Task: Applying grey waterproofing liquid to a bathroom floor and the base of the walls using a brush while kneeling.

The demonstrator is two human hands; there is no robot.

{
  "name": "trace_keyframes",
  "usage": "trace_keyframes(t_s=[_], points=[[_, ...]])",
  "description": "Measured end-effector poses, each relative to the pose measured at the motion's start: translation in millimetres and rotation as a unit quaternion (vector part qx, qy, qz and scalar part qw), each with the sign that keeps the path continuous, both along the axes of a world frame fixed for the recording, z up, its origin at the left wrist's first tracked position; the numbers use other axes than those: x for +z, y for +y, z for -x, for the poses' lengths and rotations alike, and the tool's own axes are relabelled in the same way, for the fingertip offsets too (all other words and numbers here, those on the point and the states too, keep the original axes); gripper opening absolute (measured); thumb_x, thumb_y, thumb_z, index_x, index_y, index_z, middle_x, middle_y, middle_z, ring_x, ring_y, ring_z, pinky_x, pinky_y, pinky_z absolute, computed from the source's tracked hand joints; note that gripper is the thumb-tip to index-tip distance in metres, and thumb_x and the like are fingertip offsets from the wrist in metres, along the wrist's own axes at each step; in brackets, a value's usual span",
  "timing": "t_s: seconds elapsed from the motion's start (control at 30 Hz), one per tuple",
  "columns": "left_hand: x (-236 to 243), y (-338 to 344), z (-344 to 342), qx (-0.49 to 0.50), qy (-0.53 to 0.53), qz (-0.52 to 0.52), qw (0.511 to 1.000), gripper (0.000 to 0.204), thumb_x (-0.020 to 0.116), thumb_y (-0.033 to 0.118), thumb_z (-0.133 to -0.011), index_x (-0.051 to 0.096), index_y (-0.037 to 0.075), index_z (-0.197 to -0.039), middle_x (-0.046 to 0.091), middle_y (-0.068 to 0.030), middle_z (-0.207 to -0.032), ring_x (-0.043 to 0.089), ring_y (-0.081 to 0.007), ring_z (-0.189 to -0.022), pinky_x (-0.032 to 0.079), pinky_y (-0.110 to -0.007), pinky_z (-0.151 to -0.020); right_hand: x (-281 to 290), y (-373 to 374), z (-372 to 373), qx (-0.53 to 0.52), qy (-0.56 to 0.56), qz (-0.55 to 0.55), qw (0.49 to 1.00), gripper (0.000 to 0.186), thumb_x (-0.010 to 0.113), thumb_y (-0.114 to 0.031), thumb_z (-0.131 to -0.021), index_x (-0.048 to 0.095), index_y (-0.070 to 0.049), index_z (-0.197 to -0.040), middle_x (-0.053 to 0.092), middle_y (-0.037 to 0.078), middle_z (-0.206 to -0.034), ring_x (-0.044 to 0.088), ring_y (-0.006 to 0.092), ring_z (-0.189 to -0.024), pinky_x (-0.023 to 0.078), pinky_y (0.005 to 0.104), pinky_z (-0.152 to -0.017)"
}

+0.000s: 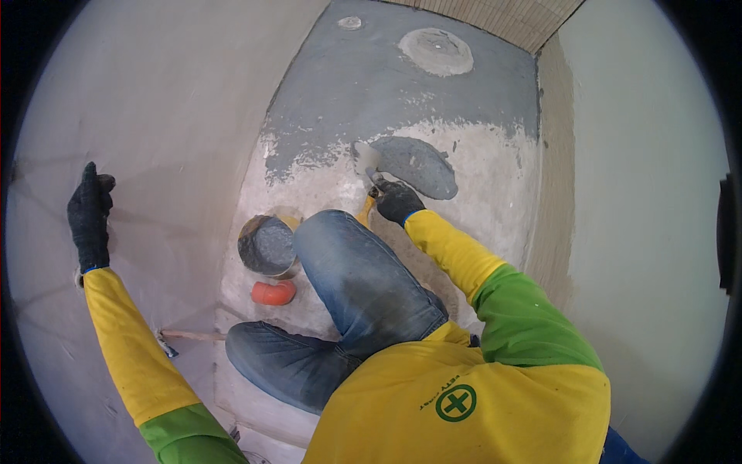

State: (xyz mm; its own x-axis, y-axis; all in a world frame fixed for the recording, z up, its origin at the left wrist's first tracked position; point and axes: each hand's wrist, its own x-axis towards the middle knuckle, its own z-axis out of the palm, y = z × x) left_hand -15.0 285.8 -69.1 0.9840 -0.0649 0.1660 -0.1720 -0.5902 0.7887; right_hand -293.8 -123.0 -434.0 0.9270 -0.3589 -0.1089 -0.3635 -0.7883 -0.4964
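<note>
Grey coating [348, 89] part-covers floor [495, 209] — right hand [398, 203] gripping trowel [366, 157], left hand [90, 210] open by wall [182, 116].

two hands [90, 215] [399, 203], one trowel [366, 157], one bucket [249, 232], one mortar heap [420, 167], one pipe elbow [273, 292]

Gloved right hand [398, 203] grips a trowel [367, 158] at the left end of a grey mortar patch [415, 165], mid-floor [492, 213]. Near the floor's left edge sit a bucket [247, 233] of grey mix [270, 246] and an orange pipe elbow [273, 292]. Gloved left hand [90, 210] is raised by the left wall [174, 147].
</note>
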Motion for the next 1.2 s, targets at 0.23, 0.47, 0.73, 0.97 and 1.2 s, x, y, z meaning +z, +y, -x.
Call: trace_keyframes(t_s=[0.23,0.47,0.73,0.97,1.2], points=[[-5,8,-10,-0.001,-0.004,-0.001,1.000,0.040,0.058,0.040,-0.090,0.070,0.003,-0.084,0.057,-0.0004,-0.062,0.043,-0.0078,-0.053,0.033,-0.023,-0.052,-5,-92,-11,0.013,0.072,0.102,0.992,0.053,0.047,-0.017,-0.081,0.049,-0.018,-0.134,0.058,0.019,-0.121,0.056,0.0349,-0.112,0.041,0.0414,-0.100],[-13,11,-10,0.024,-0.008,-0.015,1.000,0.042,0.055,0.041,-0.092,0.070,0.003,-0.085,0.059,-0.0018,-0.064,0.043,-0.0085,-0.054,0.034,-0.024,-0.054,-11,-224,87,-0.182,0.191,0.061,0.963,0.061,0.046,-0.014,-0.078,0.043,-0.022,-0.138,0.057,0.021,-0.123,0.055,0.0351,-0.114,0.042,0.0421,-0.098],[-16,21,-24,0.004,-0.009,-0.013,1.000,0.042,0.054,0.040,-0.093,0.069,0.002,-0.088,0.060,-0.0023,-0.067,0.044,-0.0089,-0.055,0.035,-0.024,-0.054,13,-235,199,-0.356,0.264,0.025,0.896,0.060,0.049,-0.018,-0.079,0.043,-0.011,-0.138,0.057,0.022,-0.123,0.055,0.0345,-0.114,0.044,0.0404,-0.098],[-17,33,-23,-0.034,-0.133,-0.106,0.985,0.042,0.053,0.040,-0.094,0.070,0.002,-0.089,0.062,-0.0035,-0.069,0.045,-0.0095,-0.056,0.036,-0.024,-0.055,-11,-131,152,-0.097,0.053,0.074,0.991,0.041,0.054,-0.023,-0.080,0.061,-0.007,-0.117,0.064,0.021,-0.102,0.061,0.0364,-0.094,0.048,0.0443,-0.084],[-15,30,-25,-0.015,-0.028,-0.057,0.998,0.047,0.053,0.045,-0.092,0.070,0.002,-0.089,0.063,-0.0036,-0.070,0.045,-0.0094,-0.056,0.036,-0.024,-0.055,17,-154,113,-0.104,0.166,0.084,0.977,0.051,0.045,-0.018,-0.080,0.053,-0.018,-0.130,0.059,0.018,-0.119,0.056,0.0331,-0.110,0.043,0.0413,-0.097]])
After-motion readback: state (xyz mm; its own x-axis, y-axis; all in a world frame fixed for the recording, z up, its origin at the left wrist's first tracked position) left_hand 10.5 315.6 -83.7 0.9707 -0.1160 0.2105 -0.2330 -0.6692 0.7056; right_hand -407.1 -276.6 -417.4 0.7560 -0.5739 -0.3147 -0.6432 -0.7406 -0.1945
